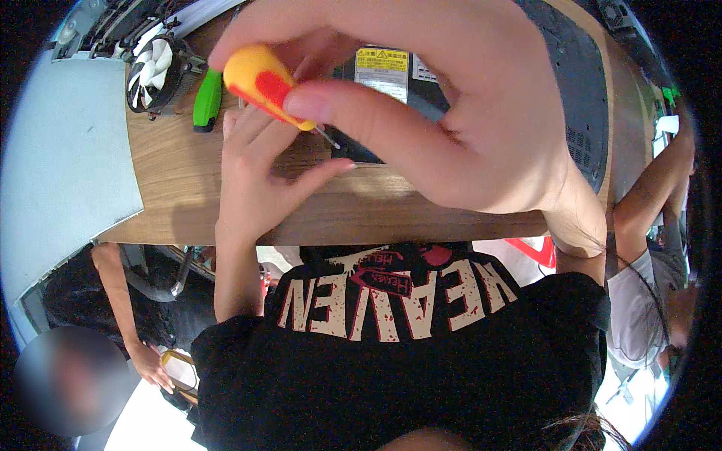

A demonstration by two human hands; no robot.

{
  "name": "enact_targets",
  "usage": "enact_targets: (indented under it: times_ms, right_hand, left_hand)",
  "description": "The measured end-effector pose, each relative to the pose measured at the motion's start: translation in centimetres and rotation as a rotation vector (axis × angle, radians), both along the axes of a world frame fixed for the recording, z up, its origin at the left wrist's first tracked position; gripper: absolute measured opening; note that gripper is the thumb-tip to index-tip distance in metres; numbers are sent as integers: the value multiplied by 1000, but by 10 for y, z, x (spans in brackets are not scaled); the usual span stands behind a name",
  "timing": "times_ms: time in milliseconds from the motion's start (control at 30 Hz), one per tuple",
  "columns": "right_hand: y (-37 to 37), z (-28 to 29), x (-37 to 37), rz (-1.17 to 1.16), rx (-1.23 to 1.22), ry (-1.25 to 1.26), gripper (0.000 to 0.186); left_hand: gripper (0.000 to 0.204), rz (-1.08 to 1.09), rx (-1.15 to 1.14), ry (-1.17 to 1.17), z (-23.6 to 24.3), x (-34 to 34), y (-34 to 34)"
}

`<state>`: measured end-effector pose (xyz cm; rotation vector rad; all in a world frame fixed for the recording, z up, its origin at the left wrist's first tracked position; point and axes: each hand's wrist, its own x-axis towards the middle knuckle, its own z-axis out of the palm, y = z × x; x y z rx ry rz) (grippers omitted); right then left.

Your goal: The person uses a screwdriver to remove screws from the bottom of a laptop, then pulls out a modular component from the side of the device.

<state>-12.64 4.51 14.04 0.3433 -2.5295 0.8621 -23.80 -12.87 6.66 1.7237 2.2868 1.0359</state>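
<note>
Close to the camera, my right hand (481, 113) is closed around a small screwdriver (259, 79) with a yellow and red handle. Its short metal shaft points down and right, toward a black flat device (361, 154) with a yellow-and-white label (382, 71). My left hand (259, 169) lies lower, at the device's left side. Its thumb is spread out along the device's near edge, and its fingers stretch away, partly hidden behind the screwdriver. My right hand covers much of the device.
A green-handled tool (207, 101) lies left, beside a black fan with white blades (153, 68). A dark vented panel (583, 98) is at the right of the wooden table (173, 184). A pale board (64, 143) fills the left. Other people's arms (654, 180) show at both sides.
</note>
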Motion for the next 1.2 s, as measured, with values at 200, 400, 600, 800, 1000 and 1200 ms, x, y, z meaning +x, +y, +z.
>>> enact_targets:
  times_ms: [200, 400, 600, 800, 1000, 1200]
  right_hand:
    - [12, 2, 12, -10, -2, -15, 28]
    - [15, 0, 19, -10, -5, -20, 29]
    - [16, -4, 19, -9, -20, -21, 29]
    - [16, -7, 19, -6, -29, -26, 30]
    - [16, -8, 20, 2, -37, -30, 30]
    - [17, -9, 22, -2, -41, -27, 31]
  left_hand:
    - [32, -117, 26, 45, 3, 0, -1]
    - [28, -99, 10, -20, -2, 5, 2]
    - [25, -118, 38, 42, -2, 4, 1]
    - [25, -107, 33, 64, -4, 4, 1]
    - [22, -97, 57, 50, -5, 5, 2]
    - [21, -97, 51, 43, -6, 4, 1]
